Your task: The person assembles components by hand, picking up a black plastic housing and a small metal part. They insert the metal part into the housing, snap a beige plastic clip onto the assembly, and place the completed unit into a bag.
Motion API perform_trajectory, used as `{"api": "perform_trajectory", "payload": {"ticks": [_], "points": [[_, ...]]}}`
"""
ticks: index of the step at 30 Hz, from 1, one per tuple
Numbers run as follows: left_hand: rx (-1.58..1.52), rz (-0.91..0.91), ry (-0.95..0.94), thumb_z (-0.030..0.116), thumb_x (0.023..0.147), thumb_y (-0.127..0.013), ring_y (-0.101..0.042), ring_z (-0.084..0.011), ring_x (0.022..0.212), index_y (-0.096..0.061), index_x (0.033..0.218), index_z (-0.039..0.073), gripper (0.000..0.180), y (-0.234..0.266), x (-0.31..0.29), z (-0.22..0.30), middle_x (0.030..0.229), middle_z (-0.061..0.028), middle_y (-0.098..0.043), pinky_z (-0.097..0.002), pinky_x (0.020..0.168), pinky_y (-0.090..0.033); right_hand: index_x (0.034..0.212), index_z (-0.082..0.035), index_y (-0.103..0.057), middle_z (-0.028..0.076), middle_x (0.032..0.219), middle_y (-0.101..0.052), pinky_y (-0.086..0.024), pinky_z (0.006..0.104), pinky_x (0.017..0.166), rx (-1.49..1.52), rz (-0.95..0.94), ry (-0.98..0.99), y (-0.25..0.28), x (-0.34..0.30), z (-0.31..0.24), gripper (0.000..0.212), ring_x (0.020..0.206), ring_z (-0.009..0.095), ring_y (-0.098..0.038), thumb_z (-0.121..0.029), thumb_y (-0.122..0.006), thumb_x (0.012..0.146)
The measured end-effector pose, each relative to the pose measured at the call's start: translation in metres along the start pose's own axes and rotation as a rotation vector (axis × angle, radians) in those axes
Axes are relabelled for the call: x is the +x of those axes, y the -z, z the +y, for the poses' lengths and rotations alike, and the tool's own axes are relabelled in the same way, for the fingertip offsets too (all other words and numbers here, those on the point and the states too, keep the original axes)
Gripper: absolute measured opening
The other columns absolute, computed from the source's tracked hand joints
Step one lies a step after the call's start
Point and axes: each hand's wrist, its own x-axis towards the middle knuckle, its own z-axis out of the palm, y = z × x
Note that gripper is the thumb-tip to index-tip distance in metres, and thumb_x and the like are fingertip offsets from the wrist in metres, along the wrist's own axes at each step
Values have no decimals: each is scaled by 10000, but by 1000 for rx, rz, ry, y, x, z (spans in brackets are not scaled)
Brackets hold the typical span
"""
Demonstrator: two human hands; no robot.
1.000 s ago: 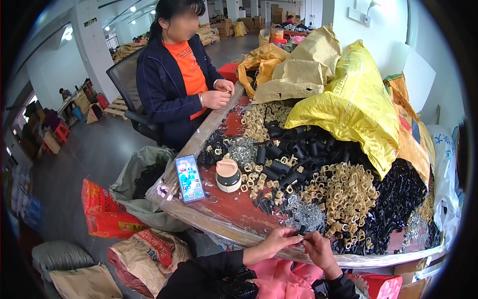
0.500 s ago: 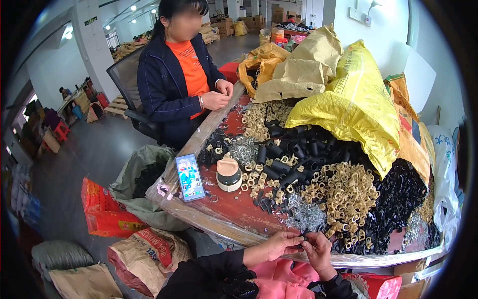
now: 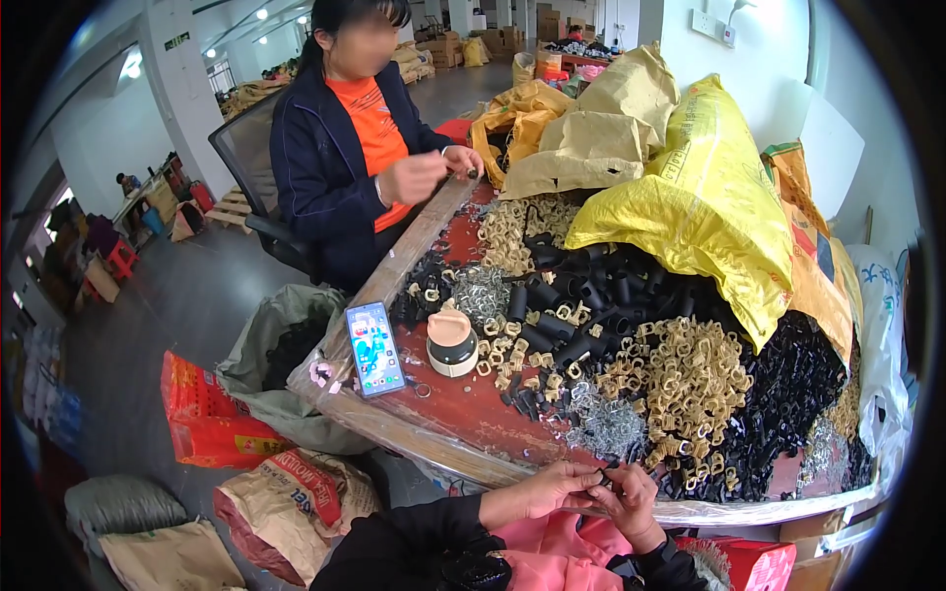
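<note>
Head view. Your left hand (image 3: 548, 489) and right hand (image 3: 632, 502) meet at the near edge of the bench (image 3: 468, 419), fingertips almost together. Each grip is closed, pinching the same small black part (image 3: 605, 476), which lies between the two sets of fingertips and is largely covered by them; its exact form cannot be told. Just beyond your fingers spreads a pile of silver metal pieces (image 3: 605, 426); to the right of it rises a heap of beige rings (image 3: 698, 379), and farther right a heap of black pieces (image 3: 788, 389). A lidded jar (image 3: 452, 357) and a lit phone (image 3: 374, 352) stand and lie, respectively, toward the bench's left side. A yellow sack (image 3: 695, 202) slumps over the far heaps. Across the left edge sits a co-worker (image 3: 330, 187) in a dark jacket, both hands raised near the bench.
</note>
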Motion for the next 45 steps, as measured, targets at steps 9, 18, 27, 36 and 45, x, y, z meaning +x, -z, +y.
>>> {"api": "perform_trajectory", "payload": {"ticks": [9, 18, 27, 36, 45], "points": [[42, 96, -40, 184, 819, -524, -550, -99, 763, -533, 983, 45, 215, -1, 1, -11, 869, -11, -556, -212, 668, -471, 895, -13, -541, 105, 686, -527, -412, 309, 498, 16, -64, -139, 7, -5, -13, 256, 582, 243, -518, -117, -633, 680], [19, 185, -125, 144, 832, -493, -565, -141, 793, -532, 992, 30, 200, -5, -6, 13, 906, -52, -567, -250, 663, -494, 992, -16, -536, 70, 663, -521, -400, 247, 487, 211, -73, -194, 0, 16, -9, 302, 522, 142, -489, -87, -619, 710], [58, 190, -134, 158, 850, -468, -556, -116, 808, -507, 1038, 1, 248, -1, 0, 11, 948, -51, -555, -233, 695, -478, 1052, -29, -525, -2, 563, -422, -347, 212, 469, 368, -105, -371, -2, 7, 3, 315, 498, 59, -386, -93, -597, 752], [112, 262, -92, 145, 818, -523, -549, -117, 822, -502, 1067, 3, 287, 1, 0, 14, 954, -51, -556, -227, 691, -473, 1035, -24, -524, -19, 561, -424, -312, 203, 452, 484, -102, -427, -6, 3, 10, 311, 494, 53, -370, -104, -610, 747], [136, 285, -76, 121, 798, -544, -559, -120, 806, -528, 1034, 22, 256, 2, 1, 13, 920, -41, -572, -232, 677, -483, 1004, -31, -532, -25, 587, -434, -309, 197, 453, 476, -108, -379, -5, 0, 13, 279, 500, 49, -373, -101, -611, 746]]}}
